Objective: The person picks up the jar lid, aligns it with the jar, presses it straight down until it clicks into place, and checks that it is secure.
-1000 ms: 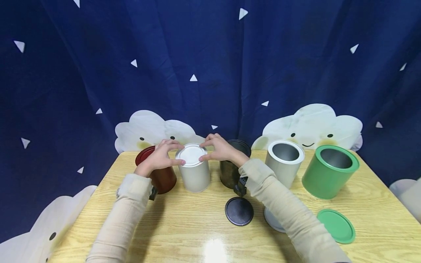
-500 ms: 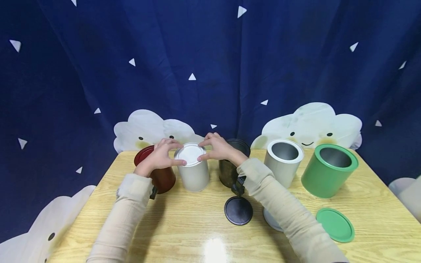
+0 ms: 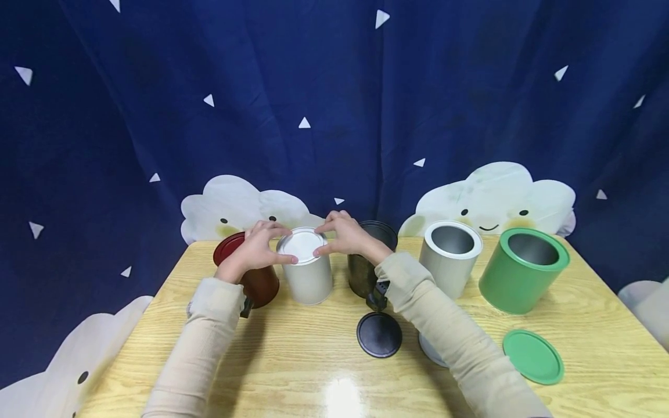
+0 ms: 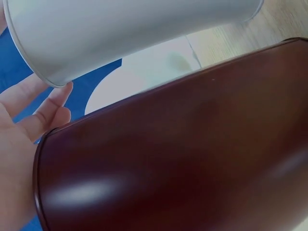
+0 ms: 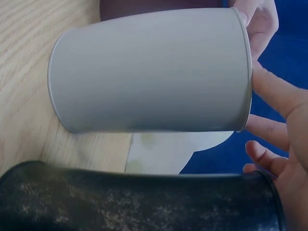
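So the white can point(image 3: 309, 284) stands upright, long axis vertical, right between the left hand point(image 3: 257, 249) and the right hand point(image 3: 347, 237); neither's obviously nearer. Both have thumb and fingers spread apart, tips touching its rim. Lid's on, so no clue what's inside. Red can point(image 3: 261, 287) sits under the left hand, black can point(image 3: 359, 276) behind the right wrist, too dark to see into. Further right of that hand, the grey can point(image 3: 446, 273) and green can point(image 3: 514, 284) are open, nothing visible inside.

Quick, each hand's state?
Left hand: holding the round white lid on the cylindrical white can, left side.
Right hand: holding the same lid, right side.
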### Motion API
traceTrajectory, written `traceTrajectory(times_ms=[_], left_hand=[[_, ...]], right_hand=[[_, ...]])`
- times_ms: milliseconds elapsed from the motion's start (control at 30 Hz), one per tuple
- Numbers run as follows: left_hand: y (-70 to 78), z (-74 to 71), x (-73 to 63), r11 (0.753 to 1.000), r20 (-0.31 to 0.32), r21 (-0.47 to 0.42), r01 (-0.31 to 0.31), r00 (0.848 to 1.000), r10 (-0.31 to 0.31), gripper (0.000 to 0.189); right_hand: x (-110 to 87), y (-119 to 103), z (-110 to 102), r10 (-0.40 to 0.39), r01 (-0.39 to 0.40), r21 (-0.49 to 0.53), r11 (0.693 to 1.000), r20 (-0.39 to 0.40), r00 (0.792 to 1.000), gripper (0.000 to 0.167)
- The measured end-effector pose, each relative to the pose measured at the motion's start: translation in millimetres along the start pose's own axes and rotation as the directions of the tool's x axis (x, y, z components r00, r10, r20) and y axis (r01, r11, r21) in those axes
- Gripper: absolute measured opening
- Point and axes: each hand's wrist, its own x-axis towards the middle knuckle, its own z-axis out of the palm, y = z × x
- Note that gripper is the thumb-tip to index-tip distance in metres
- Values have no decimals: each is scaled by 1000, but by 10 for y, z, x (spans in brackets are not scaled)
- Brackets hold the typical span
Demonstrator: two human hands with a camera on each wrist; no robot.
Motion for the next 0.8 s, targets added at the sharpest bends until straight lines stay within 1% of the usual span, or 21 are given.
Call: traceTrajectory(times_ms=[200, 433, 533, 633, 800], left_hand=[[-37, -5, -24, 999, -41, -31, -7, 999, 5, 52], [-44, -9, -53, 1000, -39, -15, -19, 999, 19, 52], [-23, -21, -64, 1000, -53, -13, -29, 998, 28, 53], [12, -28, -77, 999, -82, -29, -46, 996, 43, 56], [64, -11, -102, 992, -137, -70, -103, 986, 93, 57]], right_hand=[[-26, -52, -13, 43, -43, -18, 999, -19, 999, 52], [-44, -93, -21, 58, -59, -56, 997, -7, 998, 53], [-67, -102, -17, 49, -50, -52, 997, -28, 998, 53], [-98, -108, -12, 37, -39, -30, 999, -61, 997, 53], [-153, -119, -12, 29, -29, 3, 1000, -110, 993, 50]])
